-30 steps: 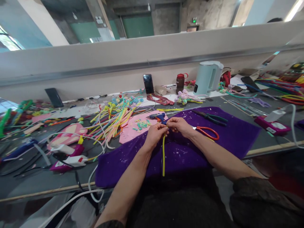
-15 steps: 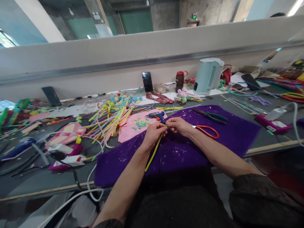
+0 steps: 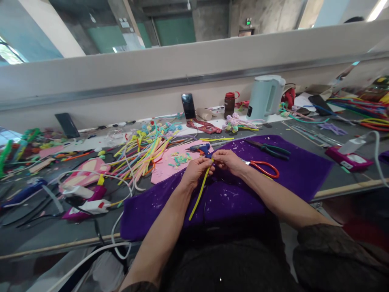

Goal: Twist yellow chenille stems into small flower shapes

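A yellow pipe cleaner (image 3: 199,198) is pinched at its upper end between both hands, its long tail hanging toward me. My left hand (image 3: 195,172) closes thumb and forefinger on it, and my right hand (image 3: 227,161) pinches the same end from the other side. The fingertips hide that end's exact shape. Just beyond them, a blue glue gun (image 3: 206,150) rests near a pink sheet (image 3: 161,168) strewn with small green and yellow cut pieces (image 3: 180,159). Red-handled scissors or pliers (image 3: 264,167) lie by my right wrist on a purple cloth (image 3: 291,178).
Green-handled pliers (image 3: 273,150) lie on the cloth's far right. Many loose pipe cleaners (image 3: 146,150) spread to the left. White cables and a power strip (image 3: 88,207) occupy the left front. A phone (image 3: 188,106), a bottle (image 3: 229,104) and a kettle (image 3: 265,97) stand behind.
The pipe cleaner's hanging tail has swung slightly to the right. Both hands stay nearly in place, with the fingertips shifted a little around the pinched end.
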A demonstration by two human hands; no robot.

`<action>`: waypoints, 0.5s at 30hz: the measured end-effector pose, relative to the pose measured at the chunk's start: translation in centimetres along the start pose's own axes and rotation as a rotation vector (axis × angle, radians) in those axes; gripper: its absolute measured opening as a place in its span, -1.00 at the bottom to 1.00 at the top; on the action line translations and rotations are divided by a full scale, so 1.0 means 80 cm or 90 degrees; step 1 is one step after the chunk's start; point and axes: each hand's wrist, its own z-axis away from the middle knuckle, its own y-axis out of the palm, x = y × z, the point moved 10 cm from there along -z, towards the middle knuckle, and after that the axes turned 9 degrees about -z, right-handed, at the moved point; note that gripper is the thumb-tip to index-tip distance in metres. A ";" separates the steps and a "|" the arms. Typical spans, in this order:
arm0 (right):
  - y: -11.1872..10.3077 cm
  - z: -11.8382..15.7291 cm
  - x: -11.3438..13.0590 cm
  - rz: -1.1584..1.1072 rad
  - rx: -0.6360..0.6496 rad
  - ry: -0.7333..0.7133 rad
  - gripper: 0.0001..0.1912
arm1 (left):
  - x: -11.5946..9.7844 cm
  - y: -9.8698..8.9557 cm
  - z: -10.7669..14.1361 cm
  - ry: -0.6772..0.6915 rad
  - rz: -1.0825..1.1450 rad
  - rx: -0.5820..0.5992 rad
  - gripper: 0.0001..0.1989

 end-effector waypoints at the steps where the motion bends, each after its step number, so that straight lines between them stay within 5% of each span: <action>1: 0.000 0.000 -0.001 -0.008 -0.002 0.004 -0.74 | 0.001 0.000 0.000 -0.004 0.005 0.004 -0.71; 15: 0.009 0.008 0.014 0.059 0.012 -0.027 -0.74 | -0.002 0.002 0.001 0.014 -0.016 0.017 -0.68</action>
